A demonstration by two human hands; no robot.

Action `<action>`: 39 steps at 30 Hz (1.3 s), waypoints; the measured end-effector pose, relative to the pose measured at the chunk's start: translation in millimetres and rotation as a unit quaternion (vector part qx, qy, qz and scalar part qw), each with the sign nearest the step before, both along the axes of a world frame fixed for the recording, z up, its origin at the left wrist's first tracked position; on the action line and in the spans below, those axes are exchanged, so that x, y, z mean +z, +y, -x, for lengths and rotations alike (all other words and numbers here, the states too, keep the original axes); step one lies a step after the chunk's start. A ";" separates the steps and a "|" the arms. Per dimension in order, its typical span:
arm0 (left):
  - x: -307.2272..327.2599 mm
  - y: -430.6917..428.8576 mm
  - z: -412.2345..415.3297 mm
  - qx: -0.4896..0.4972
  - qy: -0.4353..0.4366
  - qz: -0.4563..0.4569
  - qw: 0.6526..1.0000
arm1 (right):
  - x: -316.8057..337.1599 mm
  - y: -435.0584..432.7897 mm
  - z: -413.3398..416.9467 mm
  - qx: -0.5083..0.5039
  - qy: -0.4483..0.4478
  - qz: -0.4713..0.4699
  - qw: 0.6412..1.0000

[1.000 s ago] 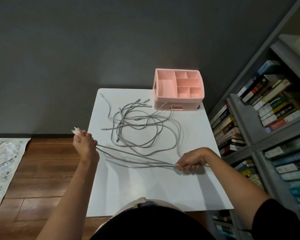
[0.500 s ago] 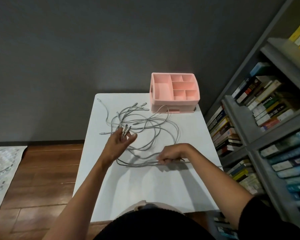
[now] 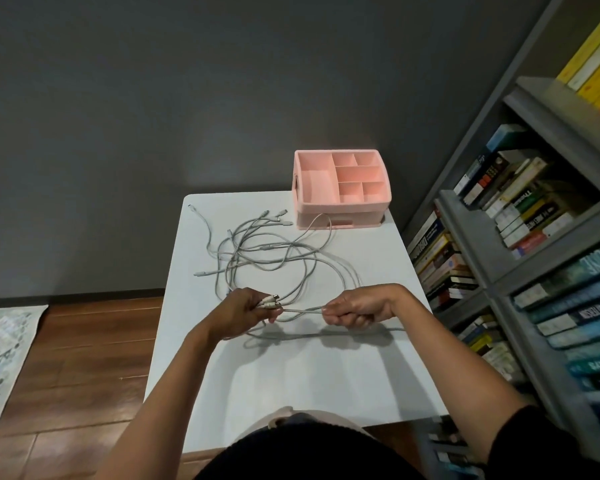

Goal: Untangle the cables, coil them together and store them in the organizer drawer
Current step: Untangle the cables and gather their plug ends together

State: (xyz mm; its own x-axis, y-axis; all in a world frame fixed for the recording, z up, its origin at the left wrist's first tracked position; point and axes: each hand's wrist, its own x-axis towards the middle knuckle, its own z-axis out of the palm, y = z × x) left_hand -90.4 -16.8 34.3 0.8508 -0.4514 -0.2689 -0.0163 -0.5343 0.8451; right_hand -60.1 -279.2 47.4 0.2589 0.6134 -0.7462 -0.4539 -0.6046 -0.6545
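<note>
Several grey cables [image 3: 274, 252] lie in loose tangled loops on the white table [image 3: 309, 375]. My left hand [image 3: 245, 311] grips a bunch of their white plug ends, which stick out to the right of my fingers. My right hand [image 3: 355, 306] is closed round the same bundle of strands a short way to the right, lifted just above the table. The strands run taut between both hands. The pink organizer [image 3: 340, 188] stands at the far right corner, its compartments bare and its drawer shut. One cable loop touches its front.
A grey bookshelf [image 3: 520, 258] packed with books runs along the right side, close to the table edge. Wooden floor and a patterned mat [image 3: 0, 355] lie to the left. A dark wall stands behind the table.
My left hand came back from the pile toward me and now holds the plug ends beside my right hand. The stretch of cable between the hands has become much shorter.
</note>
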 end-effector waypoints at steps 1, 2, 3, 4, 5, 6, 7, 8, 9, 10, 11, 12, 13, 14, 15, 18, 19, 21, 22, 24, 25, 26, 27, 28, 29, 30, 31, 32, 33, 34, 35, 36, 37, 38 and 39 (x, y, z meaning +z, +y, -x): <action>-1.4 -0.2 0.7 -0.006 0.000 0.000 1.000 | 0.5 -4.9 -1.1 0.000 0.001 0.006 1.000; -2.1 0.1 2.1 -0.014 -0.003 -0.002 1.000 | 0.8 -9.0 -1.9 0.002 0.001 0.012 1.000; -4.3 3.7 2.4 -0.014 -0.011 -0.007 1.000 | 0.7 -13.8 -2.1 0.003 0.002 0.019 1.000; -6.1 10.4 1.6 -0.009 -0.029 -0.017 0.999 | -0.2 -20.3 -1.8 -0.001 0.003 0.028 1.000; -8.7 19.1 0.2 0.003 -0.047 -0.031 0.998 | -1.2 -28.1 -0.8 -0.009 0.005 0.036 0.999; -10.8 28.0 -0.4 0.017 -0.062 -0.047 0.997 | -2.4 -36.2 -0.1 -0.022 0.006 0.043 0.999; -12.3 33.7 0.6 0.028 -0.068 -0.054 0.996 | -2.8 -43.2 0.6 -0.033 0.004 0.049 0.998; -13.7 36.7 2.3 0.035 -0.067 -0.055 0.996 | -2.5 -48.3 0.7 -0.039 -0.002 0.056 0.998; -15.7 37.5 4.4 0.037 -0.063 -0.053 0.996 | -2.6 -51.8 0.9 -0.040 -0.009 0.064 0.997; -17.0 37.2 6.5 0.035 -0.061 -0.052 0.996 | -3.0 -54.4 1.2 -0.041 -0.016 0.072 0.996; -19.4 37.4 7.3 0.035 -0.066 -0.050 0.996 | -4.2 -56.8 1.5 -0.042 -0.023 0.081 0.996; -20.7 38.6 8.0 0.034 -0.074 -0.049 0.996 | -5.7 -59.9 1.7 -0.045 -0.028 0.088 0.995; -22.3 40.6 8.0 0.036 -0.079 -0.049 0.995 | -7.0 -64.2 1.8 -0.048 -0.031 0.091 0.994; -23.4 42.5 7.9 0.039 -0.081 -0.048 0.995 | -7.9 -67.9 1.8 -0.051 -0.032 0.093 0.994; -24.1 43.4 8.6 0.042 -0.080 -0.045 0.995 | -8.6 -71.4 1.5 -0.051 -0.034 0.096 0.994; -24.5 45.8 12.4 0.050 -0.081 -0.042 0.995 | -8.5 -81.4 1.3 -0.048 -0.046 0.114 0.991; -25.5 48.0 13.2 0.052 -0.083 -0.045 0.994 | -8.2 -85.1 1.2 -0.048 -0.051 0.119 0.990; -26.3 52.6 14.1 0.056 -0.082 -0.049 0.994 | -8.0 -91.6 1.5 -0.044 -0.059 0.121 0.990; -27.0 54.2 13.7 0.057 -0.082 -0.051 0.994 | -8.3 -93.8 1.6 -0.041 -0.064 0.123 0.989; -29.0 56.8 12.9 0.060 -0.087 -0.055 0.993 | -9.1 -97.5 2.2 -0.039 -0.067 0.133 0.988; -29.6 58.8 12.8 0.063 -0.091 -0.061 0.992 | -9.4 -99.5 2.3 -0.040 -0.070 0.139 0.987; -30.3 61.8 12.7 0.065 -0.094 -0.069 0.991 | -9.5 -101.7 2.4 -0.042 -0.073 0.145 0.986; -31.5 64.8 13.0 0.067 -0.096 -0.078 0.990 | -9.7 -104.1 2.5 -0.042 -0.080 0.151 0.984; -33.1 67.3 13.6 0.068 -0.097 -0.086 0.989 | -9.5 -106.3 2.2 -0.044 -0.086 0.156 0.983; -34.6 68.3 14.6 0.070 -0.095 -0.092 0.989 | -8.9 -108.0 2.0 -0.047 -0.090 0.160 0.982; -35.1 68.0 15.6 0.073 -0.093 -0.095 0.988 | -7.7 -108.6 1.8 -0.051 -0.092 0.161 0.981; -35.7 67.9 16.2 0.074 -0.091 -0.099 0.988 | -5.7 -107.7 1.4 -0.052 -0.093 0.162 0.981; -36.2 67.0 16.1 0.076 -0.092 -0.101 0.988 | -3.2 -105.5 0.8 -0.051 -0.099 0.164 0.980; -37.6 66.5 15.6 0.081 -0.093 -0.107 0.987 | 0.0 -102.0 0.1 -0.044 -0.109 0.170 0.978; -38.7 65.4 15.2 0.088 -0.093 -0.121 0.984 | 2.3 -98.0 -0.9 -0.035 -0.122 0.179 0.976; -40.7 63.7 14.4 0.100 -0.089 -0.136 0.982 | 4.6 -93.7 -2.1 -0.022 -0.136 0.190 0.972; -42.9 60.5 14.0 0.125 -0.087 -0.151 0.977 | 5.8 -89.4 -3.5 -0.008 -0.150 0.200 0.968; -45.1 56.3 13.5 0.159 -0.089 -0.167 0.969 | 7.3 -85.2 -5.1 0.008 -0.163 0.211 0.964; -46.3 50.5 12.9 0.195 -0.090 -0.177 0.961 | 9.3 -81.4 -6.6 0.024 -0.175 0.223 0.959; -46.9 44.2 11.8 0.221 -0.089 -0.178 0.955 | 12.2 -78.3 -7.7 0.038 -0.184 0.235 0.954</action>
State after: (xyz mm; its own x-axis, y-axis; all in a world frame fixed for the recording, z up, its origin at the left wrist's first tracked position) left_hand -102.2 27.5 -12.5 0.9837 0.0542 -0.1715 0.1498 -0.7750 0.6139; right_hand -52.4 -357.5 59.5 0.5244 0.2611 -0.8105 -0.1885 -0.8926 -0.4096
